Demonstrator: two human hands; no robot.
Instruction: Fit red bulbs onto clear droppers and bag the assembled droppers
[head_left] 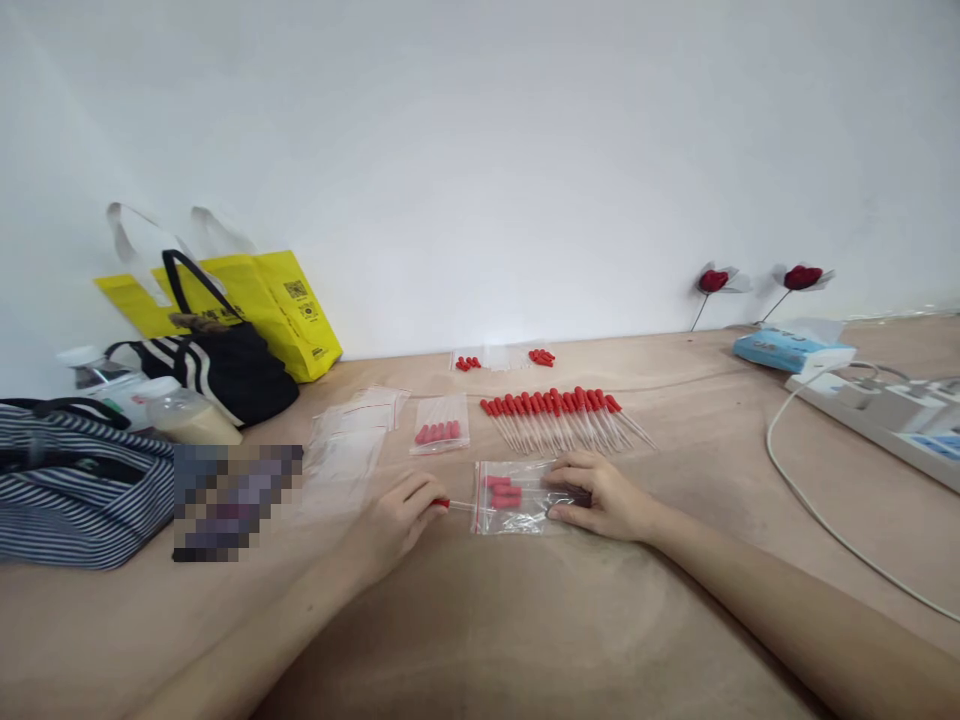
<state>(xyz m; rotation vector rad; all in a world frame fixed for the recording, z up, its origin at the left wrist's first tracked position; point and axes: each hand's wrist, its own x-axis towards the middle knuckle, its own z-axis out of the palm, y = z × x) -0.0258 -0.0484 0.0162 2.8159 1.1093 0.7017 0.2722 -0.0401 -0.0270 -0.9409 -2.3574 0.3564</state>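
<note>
Between the fingers of my left hand (409, 512) is the red bulb of a dropper (444, 503). Its clear stem points right, with the tip at the mouth of a clear zip bag (534, 520). Several red-bulbed droppers lie inside this bag, bulbs toward its red-striped left edge. My right hand (600, 495) is closed on the bag's right end, thumb in front and fingers behind. Just beyond it, a row of loose droppers (555, 405) lies side by side, red bulbs facing the wall. A filled bag of droppers (440, 425) rests to the left of that row.
Flat zip bags (349, 440) lie left of centre. Farther left are a striped bag (82, 490), a jar (191, 415), a black bag (240, 375) and a yellow bag (300, 320). More bagged droppers (502, 358) lie by the wall. At right are a tissue pack (787, 348), power strip (930, 450) and cable (806, 520).
</note>
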